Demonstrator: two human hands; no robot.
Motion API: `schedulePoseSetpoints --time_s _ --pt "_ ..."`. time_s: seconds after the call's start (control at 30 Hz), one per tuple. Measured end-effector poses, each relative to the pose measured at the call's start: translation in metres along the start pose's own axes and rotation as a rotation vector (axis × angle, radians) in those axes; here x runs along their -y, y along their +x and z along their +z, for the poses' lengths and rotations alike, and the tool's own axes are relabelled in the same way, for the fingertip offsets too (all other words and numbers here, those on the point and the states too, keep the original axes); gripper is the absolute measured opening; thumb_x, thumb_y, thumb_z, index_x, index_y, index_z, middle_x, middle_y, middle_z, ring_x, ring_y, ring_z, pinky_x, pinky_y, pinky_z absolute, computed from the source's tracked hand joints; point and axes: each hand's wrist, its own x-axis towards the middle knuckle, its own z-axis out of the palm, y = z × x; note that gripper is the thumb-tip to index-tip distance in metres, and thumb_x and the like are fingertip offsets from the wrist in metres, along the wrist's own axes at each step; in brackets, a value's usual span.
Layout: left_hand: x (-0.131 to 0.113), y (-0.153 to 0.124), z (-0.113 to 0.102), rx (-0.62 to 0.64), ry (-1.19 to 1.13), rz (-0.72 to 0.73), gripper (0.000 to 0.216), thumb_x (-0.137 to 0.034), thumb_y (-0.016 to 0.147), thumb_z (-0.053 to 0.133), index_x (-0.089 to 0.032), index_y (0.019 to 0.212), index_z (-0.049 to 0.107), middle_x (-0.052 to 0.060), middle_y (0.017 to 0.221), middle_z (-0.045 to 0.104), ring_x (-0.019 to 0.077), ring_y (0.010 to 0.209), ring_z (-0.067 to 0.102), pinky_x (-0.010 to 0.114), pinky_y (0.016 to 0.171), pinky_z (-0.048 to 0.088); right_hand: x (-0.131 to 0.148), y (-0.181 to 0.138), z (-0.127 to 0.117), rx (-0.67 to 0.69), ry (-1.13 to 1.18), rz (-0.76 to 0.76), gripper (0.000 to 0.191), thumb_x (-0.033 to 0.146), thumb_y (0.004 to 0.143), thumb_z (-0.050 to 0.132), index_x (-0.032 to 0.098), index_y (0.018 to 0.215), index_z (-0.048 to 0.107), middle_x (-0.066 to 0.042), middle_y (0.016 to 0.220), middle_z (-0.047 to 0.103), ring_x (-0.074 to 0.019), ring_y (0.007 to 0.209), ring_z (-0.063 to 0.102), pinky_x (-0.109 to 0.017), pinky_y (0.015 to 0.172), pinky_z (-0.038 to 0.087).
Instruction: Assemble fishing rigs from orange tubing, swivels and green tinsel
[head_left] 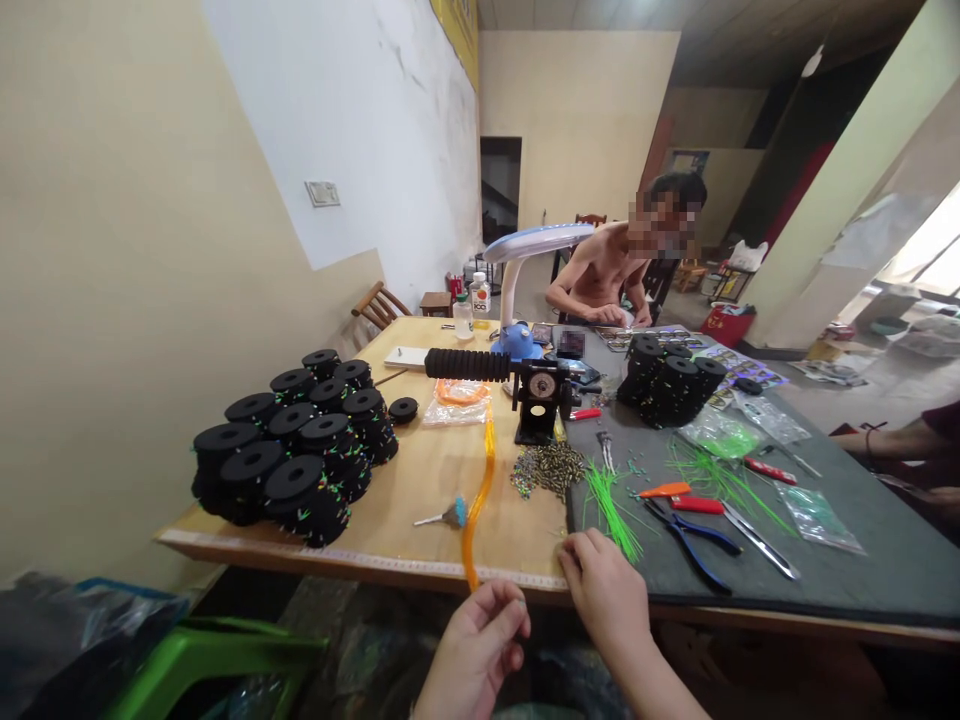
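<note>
My left hand (480, 645) is just off the table's front edge, thumb and fingers pressed together. Whatever it pinches is too small to make out. Close by, the end of an orange strand bundle (482, 490) runs down over the table edge. My right hand (606, 590) rests at the front edge, its fingertips closed together against the tabletop; anything between them is hidden. Beyond it lie a bundle of green strands (611, 510) and a heap of small brass-coloured pieces (555, 470). A small tool with a blue tuft (454, 514) lies left of the orange strands.
Stacked black foam spools (296, 478) fill the left side; more spools (670, 380) stand at right. A winding device (538, 400) and blue lamp (517, 340) stand mid-table. Blue-handled pliers (694, 545) and red-handled scissors (739, 510) lie on the grey mat. Two other people sit around the table.
</note>
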Motion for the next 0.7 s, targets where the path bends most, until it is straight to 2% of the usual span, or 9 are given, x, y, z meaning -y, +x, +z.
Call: schedulePoseSetpoints --time_s 0.27,0.4,0.53,0.63,0.7 --pt "-0.009 -0.011 0.010 0.010 -0.051 -0.061 0.039 -0.035 0.054 0.089 -0.014 0.072 0.061 -0.002 0.064 0.054 0.0066 0.060 0.049 0.015 0.048 0.035 -0.004 0.004 0.003 -0.008 0.045 0.022 0.021 0.022 0.092 0.043 0.021 0.080 0.060 -0.005 0.082 0.064 -0.0200 0.083 0.060 -0.026 0.068 0.038" --pt "-0.008 -0.013 0.006 0.012 -0.118 -0.115 0.034 -0.028 0.058 0.087 -0.015 0.076 0.062 -0.002 0.072 0.057 0.0063 0.064 0.053 0.015 0.050 0.036 -0.003 -0.010 -0.008 -0.020 0.438 -0.041 0.023 0.031 0.092 0.040 0.021 0.078 0.054 -0.004 0.077 0.061 -0.0184 0.074 0.058 -0.026 0.067 0.041" --pt "-0.001 -0.014 -0.004 0.042 -0.208 -0.182 0.024 -0.022 0.067 0.082 -0.015 0.081 0.064 0.000 0.081 0.062 0.0077 0.071 0.059 0.016 0.055 0.041 0.015 -0.039 -0.018 0.158 0.897 -0.029 0.027 0.041 0.093 0.040 0.020 0.080 0.051 -0.003 0.074 0.059 -0.0158 0.067 0.056 -0.024 0.061 0.043" --pt "0.005 -0.016 -0.009 0.051 -0.282 -0.224 0.021 -0.018 0.069 0.080 -0.013 0.082 0.065 0.002 0.079 0.064 0.0082 0.069 0.061 0.015 0.055 0.041 0.031 -0.057 -0.017 0.269 1.116 -0.008 0.028 0.044 0.093 0.041 0.020 0.081 0.049 -0.002 0.074 0.059 -0.0142 0.064 0.055 -0.023 0.058 0.043" --pt "0.009 -0.018 -0.013 0.048 -0.310 -0.247 0.016 -0.015 0.072 0.078 -0.012 0.082 0.065 0.003 0.076 0.065 0.0081 0.067 0.062 0.014 0.053 0.041 0.038 -0.064 -0.013 0.294 1.203 -0.003 0.028 0.045 0.093 0.042 0.020 0.082 0.048 -0.001 0.072 0.058 -0.0136 0.062 0.054 -0.022 0.056 0.044"
